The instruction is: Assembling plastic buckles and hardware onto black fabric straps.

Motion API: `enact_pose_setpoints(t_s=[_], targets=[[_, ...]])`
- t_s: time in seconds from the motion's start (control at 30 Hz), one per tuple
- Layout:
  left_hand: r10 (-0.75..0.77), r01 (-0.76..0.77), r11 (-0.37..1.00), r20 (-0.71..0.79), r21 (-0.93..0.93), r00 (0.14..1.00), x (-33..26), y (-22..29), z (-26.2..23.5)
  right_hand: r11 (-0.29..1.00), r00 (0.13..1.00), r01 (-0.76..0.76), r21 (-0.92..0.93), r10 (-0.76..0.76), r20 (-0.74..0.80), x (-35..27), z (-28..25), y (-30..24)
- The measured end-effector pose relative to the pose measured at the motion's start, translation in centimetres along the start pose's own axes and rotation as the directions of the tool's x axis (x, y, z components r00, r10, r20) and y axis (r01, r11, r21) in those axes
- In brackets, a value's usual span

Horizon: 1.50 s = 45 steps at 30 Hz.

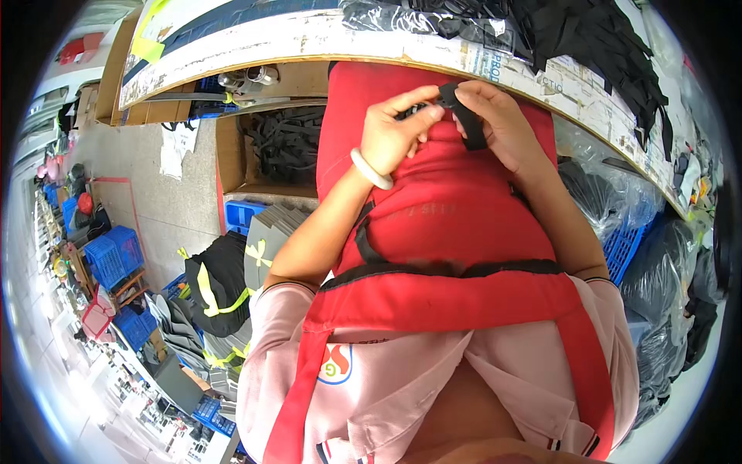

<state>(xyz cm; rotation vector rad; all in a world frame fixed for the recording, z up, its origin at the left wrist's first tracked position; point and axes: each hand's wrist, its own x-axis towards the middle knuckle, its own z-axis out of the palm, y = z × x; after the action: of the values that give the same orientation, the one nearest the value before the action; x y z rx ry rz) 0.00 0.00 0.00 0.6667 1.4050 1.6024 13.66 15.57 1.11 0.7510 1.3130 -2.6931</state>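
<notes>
A short black strap point(474, 137) is held up over my lap, in front of the red apron point(433, 197). My right hand point(502, 127) is closed on it, and part of it hangs in a loop below the fingers. My left hand point(398, 131), with a white bangle point(371, 169) at the wrist, pinches the strap's other part between thumb and forefinger. A dark bit shows between those left fingers. The exact ends of the strap are hidden by my fingertips.
The worn white table point(309, 54) edge runs just beyond my hands. Many black straps point(587, 46) heap on it at the right, beside clear plastic point(425, 22). A cardboard box point(229, 155) of black strips stands at left. Bagged dark goods point(657, 271) lie at right.
</notes>
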Motion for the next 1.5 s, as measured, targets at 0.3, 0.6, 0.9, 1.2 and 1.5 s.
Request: enact_pose_setpoints(t_s=[0.3, 0.6, 0.9, 1.2, 1.5], targets=[[-0.32, 0.285, 0.853, -0.007, -0.437, 0.947, 0.3, -0.1, 0.1, 0.527, 0.671, 0.588, -0.613, -0.741, 0.006, -0.3, 3.2, 0.5], [-0.116, 0.103, 0.991, -0.163, -0.087, 0.98, -0.5, 0.5, 0.7, 0.844, 0.929, 0.157, -0.513, -0.302, -0.213, -1.1, 3.1, -0.3], [0.033, -0.034, 0.999, -0.035, -0.019, 0.999, -0.9, 0.4, -0.6, 0.966, 0.998, -0.029, -0.256, 0.012, -0.07, 0.4, 1.2, 0.1], [-0.105, 0.099, 0.994, -0.157, -0.041, 0.982, -7.9, 6.3, -8.3, 0.908, 0.972, 0.151, -0.39, -0.208, -0.108, 2.8, 1.4, 0.4], [-0.038, 0.095, 0.994, -0.635, 0.056, 0.771, -12.3, 5.1, -13.8, 0.759, 0.994, 0.096, -0.644, -0.034, 0.108, 3.2, 5.2, 1.7]])
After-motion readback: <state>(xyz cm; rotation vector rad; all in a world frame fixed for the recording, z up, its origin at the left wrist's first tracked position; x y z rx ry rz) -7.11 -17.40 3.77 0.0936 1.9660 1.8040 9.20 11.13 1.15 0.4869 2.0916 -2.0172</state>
